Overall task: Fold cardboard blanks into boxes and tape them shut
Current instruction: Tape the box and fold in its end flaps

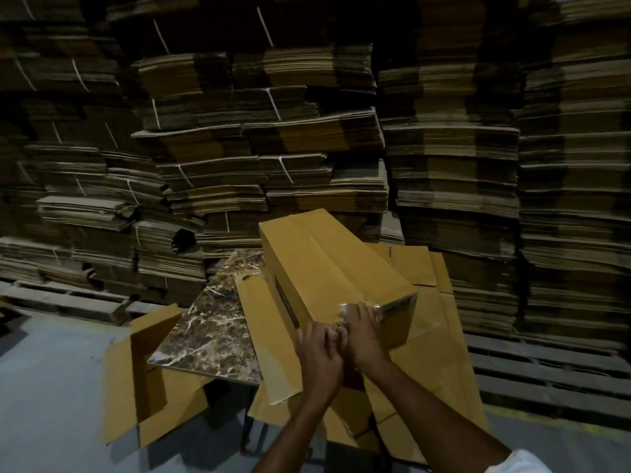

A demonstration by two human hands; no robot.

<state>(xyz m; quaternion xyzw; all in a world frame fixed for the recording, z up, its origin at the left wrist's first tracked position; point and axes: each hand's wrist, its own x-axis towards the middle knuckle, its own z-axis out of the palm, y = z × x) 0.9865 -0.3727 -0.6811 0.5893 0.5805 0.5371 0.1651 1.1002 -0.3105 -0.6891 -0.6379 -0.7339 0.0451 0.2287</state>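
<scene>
Onto long brown cardboard box (324,268), clear tape (355,306) pressed by right hand (363,332), fingers spread, likely sealing seam; left hand (319,349) grip not discernible.

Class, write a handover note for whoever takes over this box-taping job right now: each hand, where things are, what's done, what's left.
Left hand: fingers curled at the near end of the box; what they hold is unclear.
Right hand: presses on clear tape at that end's top edge.
The box lies on flat blanks over the marble table.
Done: box folded up, near end partly taped.
Left: finish that seam; the far end is hidden, so check it.
</scene>
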